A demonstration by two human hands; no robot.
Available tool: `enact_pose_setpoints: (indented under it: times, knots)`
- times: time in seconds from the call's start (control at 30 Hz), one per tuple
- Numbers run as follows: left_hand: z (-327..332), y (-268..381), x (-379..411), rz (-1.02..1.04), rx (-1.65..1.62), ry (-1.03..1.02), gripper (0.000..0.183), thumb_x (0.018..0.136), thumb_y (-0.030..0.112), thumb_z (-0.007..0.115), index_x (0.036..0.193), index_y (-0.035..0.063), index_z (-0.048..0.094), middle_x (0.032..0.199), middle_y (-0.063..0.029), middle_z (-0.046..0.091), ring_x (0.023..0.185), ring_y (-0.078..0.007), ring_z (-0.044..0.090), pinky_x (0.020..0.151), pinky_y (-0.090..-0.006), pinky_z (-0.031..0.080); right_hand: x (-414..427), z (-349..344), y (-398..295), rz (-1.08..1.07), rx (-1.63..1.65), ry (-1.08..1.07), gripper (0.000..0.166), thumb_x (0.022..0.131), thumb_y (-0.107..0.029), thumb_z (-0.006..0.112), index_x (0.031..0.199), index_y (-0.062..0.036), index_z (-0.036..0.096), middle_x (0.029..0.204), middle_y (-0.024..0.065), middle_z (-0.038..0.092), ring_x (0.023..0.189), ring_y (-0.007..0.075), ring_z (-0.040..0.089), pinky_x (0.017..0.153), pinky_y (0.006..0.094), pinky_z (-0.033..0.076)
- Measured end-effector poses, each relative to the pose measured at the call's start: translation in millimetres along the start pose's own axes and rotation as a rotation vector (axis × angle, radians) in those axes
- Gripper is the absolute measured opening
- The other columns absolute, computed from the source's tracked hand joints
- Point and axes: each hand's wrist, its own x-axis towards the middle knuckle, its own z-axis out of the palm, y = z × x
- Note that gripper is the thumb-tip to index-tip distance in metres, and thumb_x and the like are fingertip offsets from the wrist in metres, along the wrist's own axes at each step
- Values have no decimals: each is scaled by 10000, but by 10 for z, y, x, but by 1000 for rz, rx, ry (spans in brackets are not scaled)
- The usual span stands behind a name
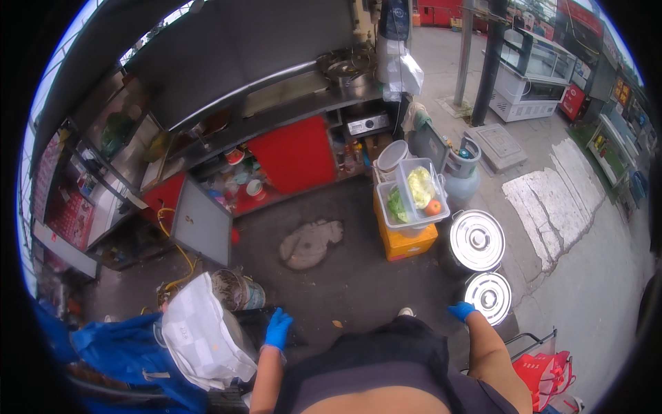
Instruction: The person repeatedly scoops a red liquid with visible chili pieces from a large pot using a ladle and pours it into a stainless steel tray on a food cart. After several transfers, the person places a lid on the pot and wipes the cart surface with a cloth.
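Both my hands wear blue gloves. My left hand [278, 328] hangs at the lower middle with fingers spread a little, holding nothing, to the right of a white cloth [199, 331] that covers a container. My right hand [461, 311] is beside a lidded steel pot [488, 298]; whether it touches the pot is unclear, and its fingers are partly hidden. A larger pot with a steel lid [477, 240] stands just beyond. Past it, clear plastic bins [397, 225] with a cabbage [421, 187] and a reddish round fruit or vegetable [433, 207] rest on an orange box [411, 243].
A gas cylinder [460, 181] stands behind the bins. A steel counter [289, 111] with red panels runs across the far side. A dirty bucket [238, 290], a hinged cabinet door [201, 222] and a yellow hose [182, 253] are at left. A red bag [543, 372] lies lower right.
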Motion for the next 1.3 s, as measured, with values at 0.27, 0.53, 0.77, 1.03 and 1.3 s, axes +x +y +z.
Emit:
enact_pose_setpoints:
  times: [0.27,0.53,0.77,1.03,1.3]
  knots:
    - [254,682,923,71,-18,-149,628,838,88,583,1399,77,300,1309,-156,462,1187,-219,456,1000,-331,367,844,-586,-521,117,660,100,446,902,-402,462,1109,-24,575,1037,145,615,926,255,589,790,343,453]
    - [-23,1585,2768,93,69,-51,607,846,115,592,1394,125,331,1288,-130,484,1150,-216,481,950,-322,400,2014,-3067,-2899,-427,1666,252,438,835,-413,586,1168,-132,548,1109,73,585,976,216,578,741,342,462]
    - [-192,2010,4919,55,501,28,524,842,122,588,1328,47,407,1066,-80,587,970,-153,548,897,-315,433,4684,-4739,-3541,-232,1636,680,431,804,-414,627,1091,-100,559,942,63,579,781,183,561,612,336,449]
    - [-1252,1402,5311,317,987,-218,270,839,158,517,1068,38,597,1091,-172,579,1033,-316,544,913,-360,415,6244,-5603,-4033,309,1977,181,905,612,-679,656,1312,-173,386,1272,116,453,1170,278,439,886,458,420]
    - [-1842,1858,5232,-263,959,-440,150,813,120,525,934,103,610,945,-118,606,925,-273,578,809,-386,458,6356,-5799,-4109,65,1790,714,334,768,-290,610,1014,-73,549,808,72,554,658,197,531,569,340,445]
